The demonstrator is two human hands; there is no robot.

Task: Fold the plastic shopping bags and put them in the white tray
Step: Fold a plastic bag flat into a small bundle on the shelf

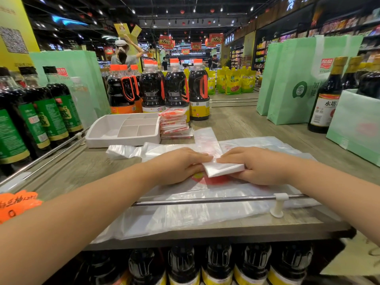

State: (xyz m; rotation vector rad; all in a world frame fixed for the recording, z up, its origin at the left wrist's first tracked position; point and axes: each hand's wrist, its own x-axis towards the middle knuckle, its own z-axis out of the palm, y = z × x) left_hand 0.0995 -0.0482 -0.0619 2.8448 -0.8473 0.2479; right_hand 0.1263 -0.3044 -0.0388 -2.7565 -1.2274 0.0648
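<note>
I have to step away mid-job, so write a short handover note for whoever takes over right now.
Left hand and right hand: both pressing on one small folded bag, fingertips meeting on top of it; it lies on the loose bags spread flat over the shelf top.
White tray: back left, compartments look empty.
Done: a stack of folded bags stands just right of the tray, not in it.
Left: finish this fold, fold the loose bags under the hands, then move all folded bags into the tray.
</note>
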